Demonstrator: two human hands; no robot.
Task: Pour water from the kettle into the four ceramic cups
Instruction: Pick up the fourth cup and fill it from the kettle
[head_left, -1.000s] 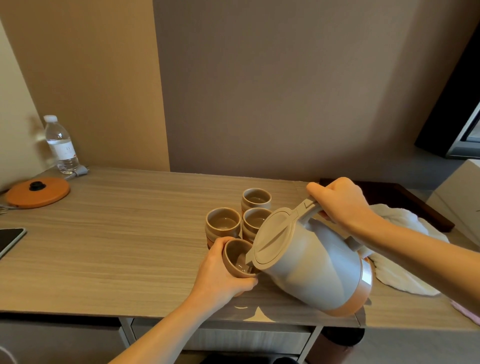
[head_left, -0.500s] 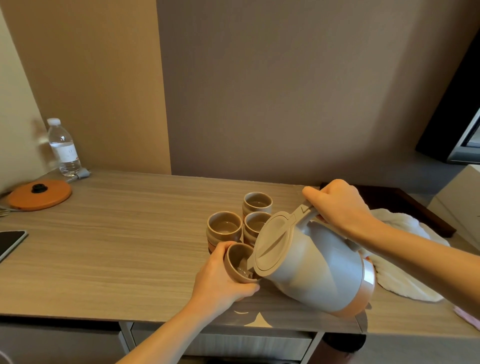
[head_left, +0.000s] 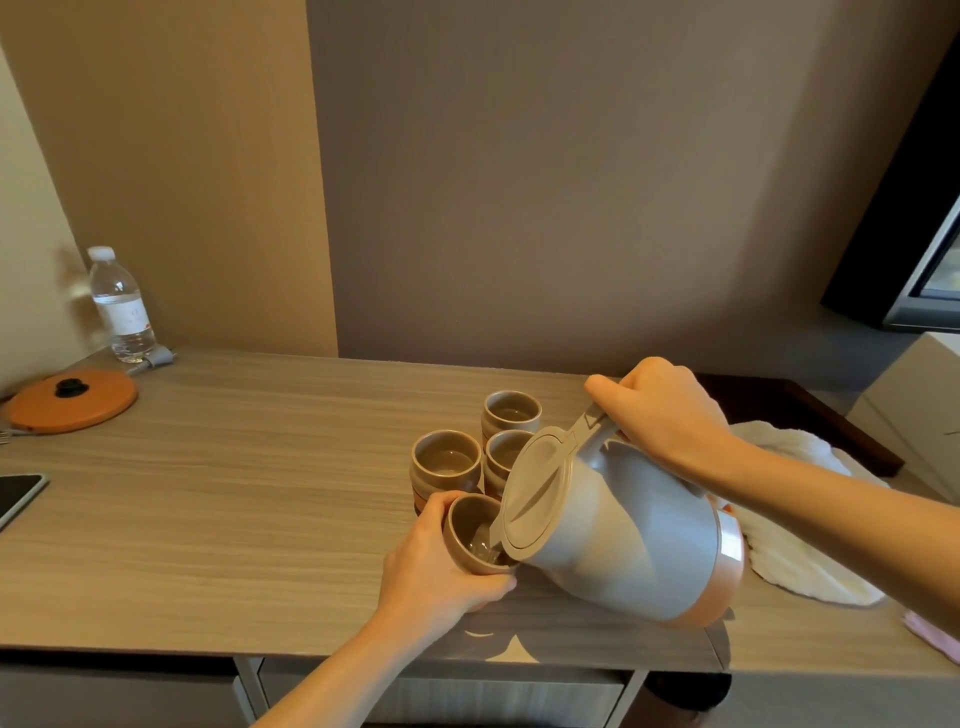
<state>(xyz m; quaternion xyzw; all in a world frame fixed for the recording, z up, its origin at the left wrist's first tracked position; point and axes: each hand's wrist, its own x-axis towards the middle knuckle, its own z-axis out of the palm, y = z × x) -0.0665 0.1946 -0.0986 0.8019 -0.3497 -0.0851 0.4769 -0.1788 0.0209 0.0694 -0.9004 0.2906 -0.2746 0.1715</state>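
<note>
Head view, front edge of the table (head_left: 234, 519) first.

Left hand (head_left: 431, 569) wraps the nearest cup (head_left: 467, 525), fingers curled round its wall, close to the front edge and about mid-length. The cup is tipped toward the kettle (head_left: 623, 535); I cannot tell whether its foot touches the wood. The kettle hangs tilted just right of it, lid down, spout inside the cup's mouth, with a thin run of water (head_left: 483, 540) going in. Right hand (head_left: 662, 413) is clenched round the kettle's handle, thumb up by the lid lever.

Risks, as judged:
- A tipped cup fills to its low lip sooner than an upright one. Water could run over onto the left fingers; if hot, a flinch and a dropped cup.
- The kettle's lid hides part of the cup's mouth from above — the level is hard to read, so overfilling is likely.
- Spout and rim are nearly touching. A small jerk could knock ceramic or send the stream outside.
- A thumb slip onto the lever might free the lid and let out a gush.

Farther in, toward mid-table, three more cups stand upright in a tight cluster: left cup (head_left: 447, 462), middle cup (head_left: 506, 452), far cup (head_left: 511, 413). What they hold is unclear. Swinging the kettle across could clip them — they stand close enough to topple one another.

A white cloth (head_left: 810, 561) lies at the right end. A phone (head_left: 18, 493) lies at the left edge, well apart; only a large spill would reach it.
</note>
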